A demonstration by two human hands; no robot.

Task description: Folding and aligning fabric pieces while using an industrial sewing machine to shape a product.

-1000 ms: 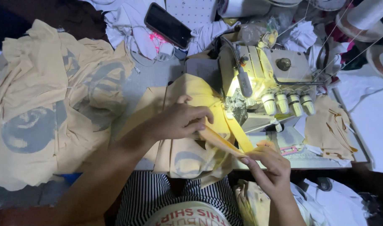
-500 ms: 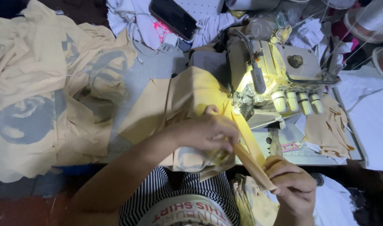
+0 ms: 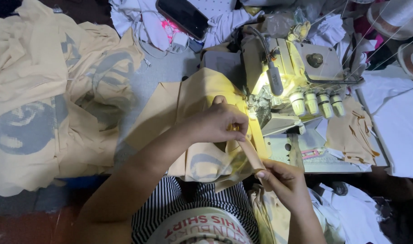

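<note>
Here, a folded piece of yellow fabric [image 3: 202, 115] is held at the centre of the frame, just left of the sewing machine [image 3: 296, 86], whose lamp lights the needle area. The left hand [image 3: 215, 123] is curled down on the fabric's right edge, fingers closed and pinching the cloth near the machine's foot. The right hand [image 3: 281, 178], lower and to the right, is closed on the near end of a narrow yellow strip [image 3: 251, 151] that runs up toward the left hand (whether the strip is a separate band or the garment's own folded edge cannot be told).

The step in hand is judged to be the lining-up of strip and edge for stitching. It would be done well if the strip were kept taut and flat between both pinches, with the edges matched and the fingertips kept clear of the needle.

A heap of similar yellow garments [image 3: 44, 90] lies at the left of the frame, and a dark phone [image 3: 181, 17] at the top.
</note>
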